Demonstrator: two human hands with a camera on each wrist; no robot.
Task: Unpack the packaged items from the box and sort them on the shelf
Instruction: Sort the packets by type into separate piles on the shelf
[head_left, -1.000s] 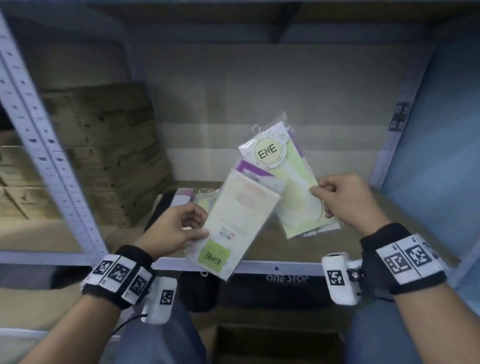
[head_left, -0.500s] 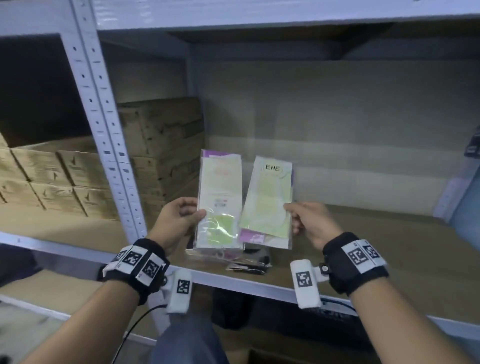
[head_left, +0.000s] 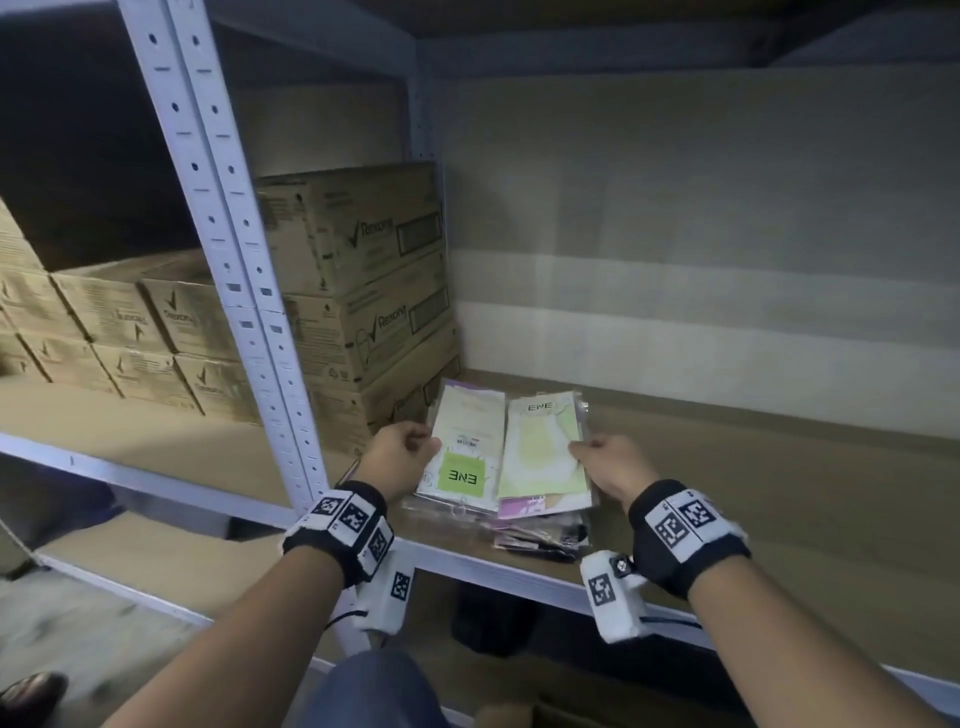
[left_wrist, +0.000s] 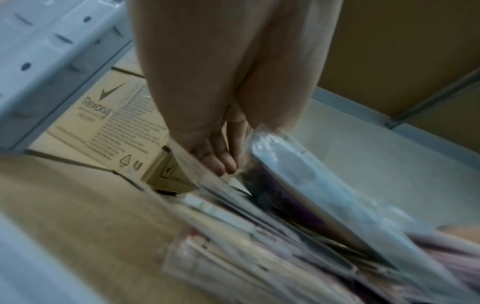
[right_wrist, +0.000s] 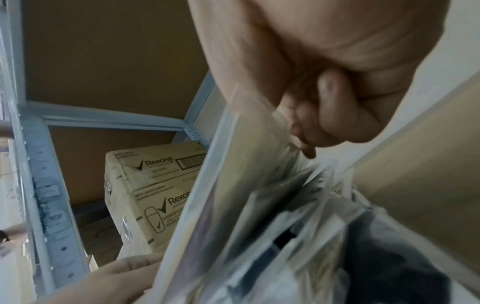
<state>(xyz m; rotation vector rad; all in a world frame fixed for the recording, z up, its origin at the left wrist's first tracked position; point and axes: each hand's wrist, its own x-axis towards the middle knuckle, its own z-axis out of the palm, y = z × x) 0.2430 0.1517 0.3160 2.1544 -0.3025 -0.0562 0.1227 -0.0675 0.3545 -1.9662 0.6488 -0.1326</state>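
Note:
Two flat packets in clear plastic lie side by side on top of a pile of similar packets on the shelf board. The left packet is cream with a green ENE label; my left hand pinches its left edge. The right packet is pale green with an ENE mark at its far end; my right hand pinches its right edge. In the left wrist view my fingers curl under a packet. The right wrist view shows my fingers curled on a packet edge.
Stacked Rexona cartons stand just left of the pile, against the perforated grey upright. More cartons fill the neighbouring bay. The shelf's front rail runs below my wrists. An open cardboard box sits low between my arms.
Both hands have carried the two packets from in front of me, forward and down, onto the pile on the shelf. My view has swung left and closer.

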